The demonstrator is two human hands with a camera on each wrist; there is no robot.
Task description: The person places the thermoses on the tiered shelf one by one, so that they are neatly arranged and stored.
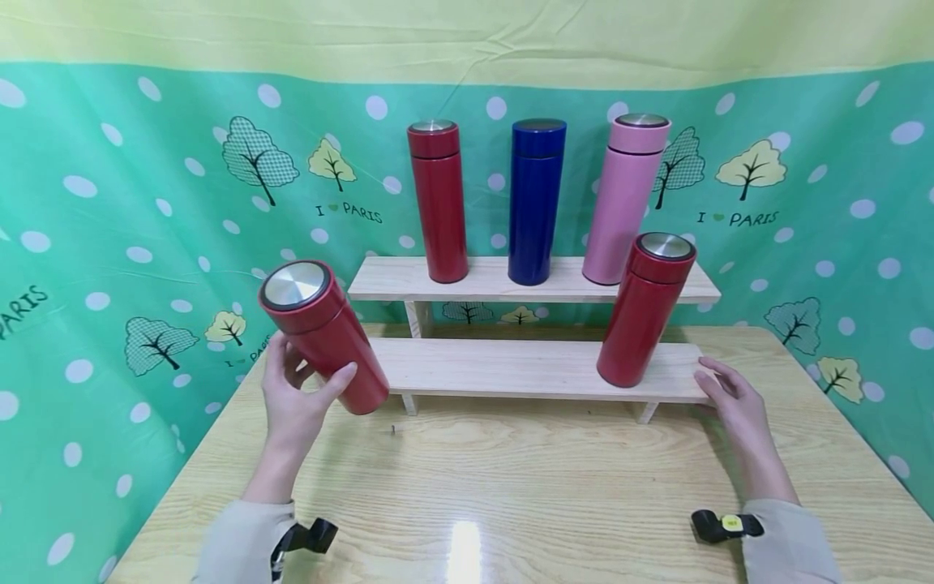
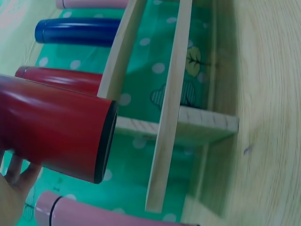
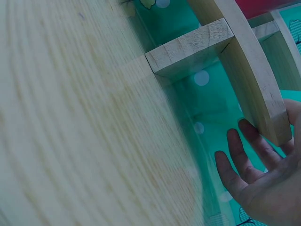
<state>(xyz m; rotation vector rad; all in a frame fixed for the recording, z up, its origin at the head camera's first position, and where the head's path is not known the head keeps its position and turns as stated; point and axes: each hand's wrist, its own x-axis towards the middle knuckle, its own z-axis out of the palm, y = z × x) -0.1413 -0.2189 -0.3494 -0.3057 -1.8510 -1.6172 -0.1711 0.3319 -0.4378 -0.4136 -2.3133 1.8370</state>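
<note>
My left hand (image 1: 295, 405) grips a red thermos bottle (image 1: 328, 337), fingers behind it and thumb along its front. The bottle leans, its silver-topped lid toward the upper left, its base overlapping the lower shelf's left end in the head view. In the left wrist view its dark base (image 2: 107, 143) shows raised above the lower board. At the other end, my right hand (image 1: 740, 410) holds the right tip of the lower wooden shelf (image 1: 496, 369), several fingers (image 3: 235, 155) extended beneath. Another red thermos bottle (image 1: 645, 312) stands on that shelf's right part.
On the upper shelf (image 1: 485, 280) stand a red bottle (image 1: 441, 203), a blue bottle (image 1: 537, 203) and a pink bottle (image 1: 627, 199). Another pink bottle (image 2: 108, 212) stands left of the rack, seen in the left wrist view. A patterned curtain (image 1: 182, 203) hangs behind the wooden table (image 1: 511, 470).
</note>
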